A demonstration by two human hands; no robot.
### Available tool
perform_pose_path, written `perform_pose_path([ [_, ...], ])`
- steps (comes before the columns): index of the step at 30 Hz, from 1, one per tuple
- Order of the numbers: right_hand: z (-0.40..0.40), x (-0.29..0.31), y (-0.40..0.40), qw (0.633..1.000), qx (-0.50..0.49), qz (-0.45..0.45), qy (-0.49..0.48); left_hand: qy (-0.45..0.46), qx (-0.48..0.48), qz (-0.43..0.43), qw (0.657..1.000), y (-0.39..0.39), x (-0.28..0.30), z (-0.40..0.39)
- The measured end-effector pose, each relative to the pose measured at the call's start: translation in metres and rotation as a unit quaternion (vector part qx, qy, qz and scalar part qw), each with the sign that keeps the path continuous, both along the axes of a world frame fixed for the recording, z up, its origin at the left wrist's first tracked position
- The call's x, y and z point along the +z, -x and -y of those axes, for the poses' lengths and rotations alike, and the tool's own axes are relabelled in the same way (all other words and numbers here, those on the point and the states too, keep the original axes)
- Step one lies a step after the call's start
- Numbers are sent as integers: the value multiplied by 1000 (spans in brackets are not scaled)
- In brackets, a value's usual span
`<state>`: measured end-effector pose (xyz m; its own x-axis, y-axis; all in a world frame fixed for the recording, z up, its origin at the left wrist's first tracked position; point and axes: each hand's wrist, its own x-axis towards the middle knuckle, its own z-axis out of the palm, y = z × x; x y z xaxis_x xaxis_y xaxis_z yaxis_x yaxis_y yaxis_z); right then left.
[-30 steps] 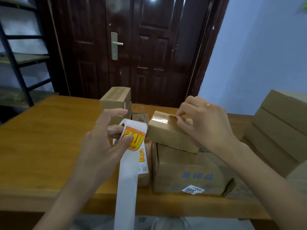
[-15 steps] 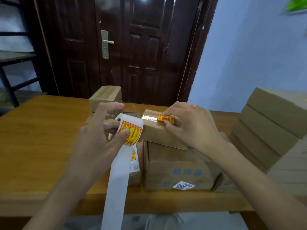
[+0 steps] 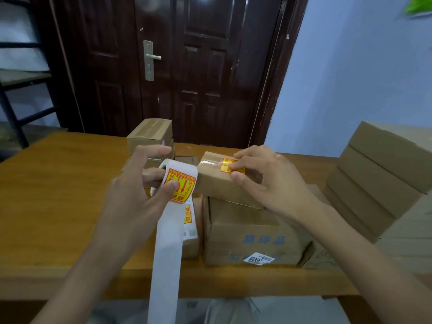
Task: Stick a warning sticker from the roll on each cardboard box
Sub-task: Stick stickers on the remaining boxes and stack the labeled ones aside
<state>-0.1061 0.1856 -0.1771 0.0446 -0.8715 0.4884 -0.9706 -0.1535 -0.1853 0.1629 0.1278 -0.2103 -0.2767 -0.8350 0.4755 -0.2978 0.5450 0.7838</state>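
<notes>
where the wooden table [image 3: 58,195] runs across the room, a dark panelled door [image 3: 187,71] with a metal lever handle [image 3: 150,57] stands behind its far edge, a blue wall [image 3: 350,78] lies to the right, and a black-framed shelf [image 3: 14,78] shows at the left.

the left hand [image 3: 138,195] is raised above the table's near middle and grips the sticker roll [image 3: 178,181]: the thumb presses the red and yellow label on the roll's outer face, another finger passes through its core, and the index finger is stretched out above it. a long strip of white backing paper [image 3: 167,253] hangs from the roll down past the table's near edge.

the right hand [image 3: 268,183] reaches over the small cardboard box [image 3: 224,185], its fingertips and thumb pinching and pressing a warning sticker [image 3: 228,166] onto the box's top beside a strip of clear tape. this box lies tilted on a larger cardboard box [image 3: 252,235] with blue print and a white label, near the near edge.

a stickered box [image 3: 192,228] stands just left of the larger one, partly hidden by the backing paper. a taped box [image 3: 149,134] sits on others toward the far edge, and a stack of boxes [image 3: 378,181] rises at the right end. all the boxes are closed, so their contents cannot be seen.
</notes>
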Motion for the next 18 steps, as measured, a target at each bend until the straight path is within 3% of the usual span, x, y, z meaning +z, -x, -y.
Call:
perform_pose_path([
  [12,-4,22,6,987,35,-3,-156,2,35,-8,999,-28,6,-10],
  [18,-10,33,3,961,46,17,-271,-1,74,-19,997,-54,7,-10],
])
